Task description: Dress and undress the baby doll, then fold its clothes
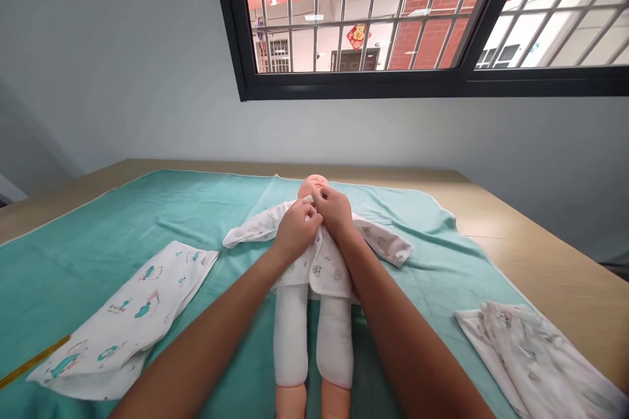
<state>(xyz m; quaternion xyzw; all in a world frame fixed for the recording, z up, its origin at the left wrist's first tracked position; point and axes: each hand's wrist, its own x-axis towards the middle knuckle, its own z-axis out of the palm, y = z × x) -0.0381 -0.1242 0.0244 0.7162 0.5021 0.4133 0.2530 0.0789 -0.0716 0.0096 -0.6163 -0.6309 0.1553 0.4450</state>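
Cotton top, left hand, right hand pinching

Grey wall, barred window, wooden table, daylight.

Smooth plastic doll, soft matt cotton garment, teal cloth sheet, wooden table

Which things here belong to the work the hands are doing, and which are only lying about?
In use: doll; its white top, pinched at the neck by the left hand and the right hand; teal sheet under it.
Lying about: printed folded cloth at left; pale folded cloth at right; yellow strip at the left edge.
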